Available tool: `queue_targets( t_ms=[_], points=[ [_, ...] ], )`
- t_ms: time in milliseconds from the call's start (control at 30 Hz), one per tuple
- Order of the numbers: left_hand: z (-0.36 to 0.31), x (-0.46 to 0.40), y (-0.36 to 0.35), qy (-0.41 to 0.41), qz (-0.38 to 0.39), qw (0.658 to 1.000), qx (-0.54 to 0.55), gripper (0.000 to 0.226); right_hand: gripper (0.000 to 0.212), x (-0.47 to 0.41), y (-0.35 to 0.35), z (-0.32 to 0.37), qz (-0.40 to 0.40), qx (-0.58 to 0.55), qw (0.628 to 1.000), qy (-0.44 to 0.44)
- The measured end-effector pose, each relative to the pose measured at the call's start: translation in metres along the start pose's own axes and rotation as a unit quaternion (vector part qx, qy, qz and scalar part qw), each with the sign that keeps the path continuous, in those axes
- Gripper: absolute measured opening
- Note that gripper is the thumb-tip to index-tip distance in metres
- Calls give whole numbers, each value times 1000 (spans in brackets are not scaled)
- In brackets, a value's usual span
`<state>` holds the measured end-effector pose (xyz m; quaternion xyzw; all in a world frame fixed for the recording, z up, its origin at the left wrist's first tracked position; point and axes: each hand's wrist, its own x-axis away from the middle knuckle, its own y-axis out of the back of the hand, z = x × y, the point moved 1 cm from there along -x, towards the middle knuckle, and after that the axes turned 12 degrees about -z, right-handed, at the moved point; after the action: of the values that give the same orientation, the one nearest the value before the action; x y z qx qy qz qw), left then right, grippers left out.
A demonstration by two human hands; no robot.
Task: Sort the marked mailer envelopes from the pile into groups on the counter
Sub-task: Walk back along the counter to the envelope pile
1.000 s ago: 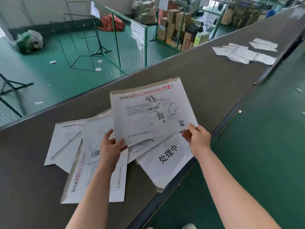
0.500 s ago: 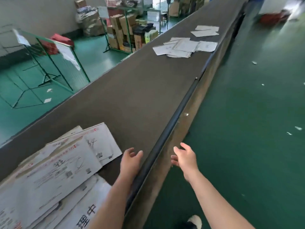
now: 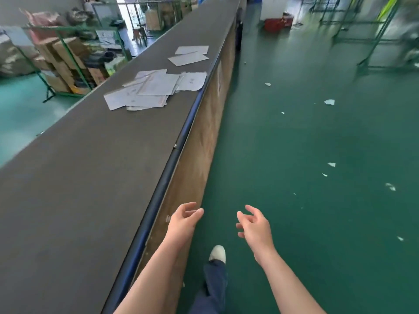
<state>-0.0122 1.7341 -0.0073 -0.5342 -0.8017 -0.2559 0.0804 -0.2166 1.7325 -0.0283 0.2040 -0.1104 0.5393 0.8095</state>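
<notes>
The long dark desk [image 3: 86, 177] runs from 7 o'clock up toward 12 o'clock beside the green floor [image 3: 306, 155], which is dotted with paper scraps [image 3: 329, 102] toward 3 o'clock. On the desk at 11 o'clock lies a loose group of mailer envelopes [image 3: 152, 89], overlapping one another, and just beyond it toward 12 o'clock a smaller group of two envelopes [image 3: 189, 55] lies apart from the first. Both hands hang over the floor off the desk's edge near 6 o'clock, the left hand [image 3: 183, 220] and the right hand [image 3: 254, 225] each empty with fingers apart and loosely bent, above a white shoe [image 3: 217, 253].
</notes>
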Motion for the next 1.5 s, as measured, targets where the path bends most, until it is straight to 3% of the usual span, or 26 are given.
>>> queue_targets(
  t_ms=[233, 467, 667, 867, 1100, 1300, 1500],
  points=[
    [-110, -208, -114, 33, 17, 997, 66, 30, 45, -214, -68, 107, 9, 59, 998, 6],
    [-252, -351, -195, 14, 64, 994, 91, 25, 36, -379, -77, 227, -11, 76, 997, 31],
    [-307, -460, -291, 27, 66, 996, 49, 20, 32, -534, -94, 264, -33, 40, 999, -4],
    [-396, -584, -415, 15, 139, 990, -13, 18, 31, -725, -99, 317, -21, 10, 999, -34],
    [-562, -733, -474, -15, 72, 996, 42, 16, 18, -931, -100, 466, -23, -5, 1000, -3],
    [-601, -853, -503, 32, 7, 997, 68, 14, 7, -1044, -183, 531, 60, 42, 997, 13],
    [-649, -1023, -520, 54, -21, 990, 131, 17, 13, -1167, -294, 591, 121, 164, 978, 41]
  ],
)
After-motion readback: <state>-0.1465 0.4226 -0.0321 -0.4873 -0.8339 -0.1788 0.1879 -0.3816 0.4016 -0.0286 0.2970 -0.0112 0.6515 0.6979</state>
